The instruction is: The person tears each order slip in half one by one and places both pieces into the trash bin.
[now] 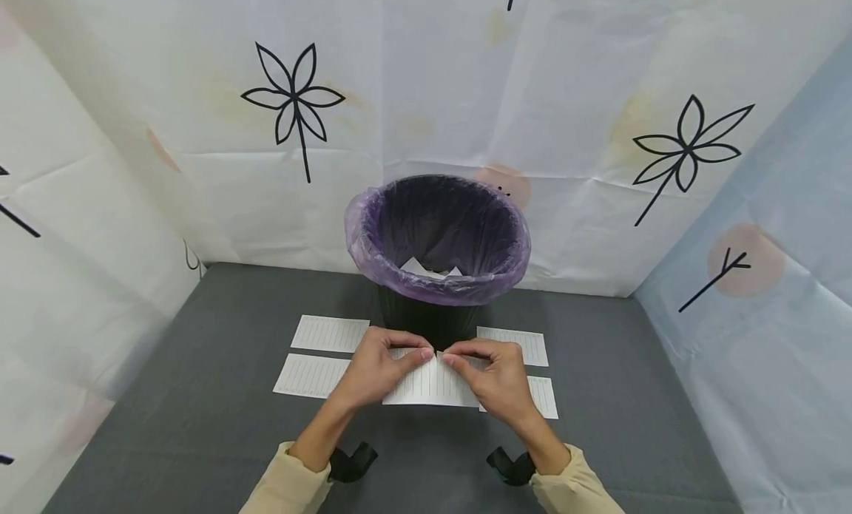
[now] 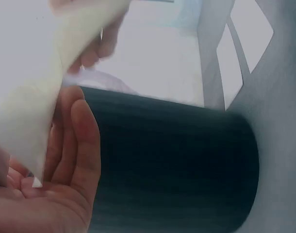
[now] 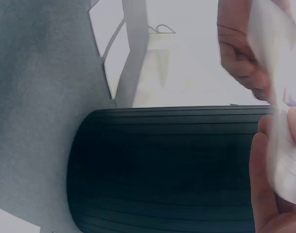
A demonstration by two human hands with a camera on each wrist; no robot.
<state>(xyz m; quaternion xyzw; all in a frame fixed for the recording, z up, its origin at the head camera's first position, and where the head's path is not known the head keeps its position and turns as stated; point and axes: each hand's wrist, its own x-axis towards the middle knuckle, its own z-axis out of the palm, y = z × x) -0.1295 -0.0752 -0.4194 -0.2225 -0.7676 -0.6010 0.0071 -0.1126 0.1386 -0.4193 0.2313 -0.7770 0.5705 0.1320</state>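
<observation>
Both hands hold one white sheet of lined paper by its top edge, in front of a dark bin. The left hand pinches it between thumb and fingers, just left of the middle. Close beside it, the right hand pinches the other side the same way. Between the thumbs a short notch shows in the paper's top edge. In the left wrist view the paper is bent and hides part of the fingers. Blurred in the right wrist view, the paper lies between the right thumb and fingers.
The dark ribbed bin has a purple bag over its rim and white paper pieces inside. Two lined slips lie left on the grey table, and two more slips right. Patterned cloth hangs behind.
</observation>
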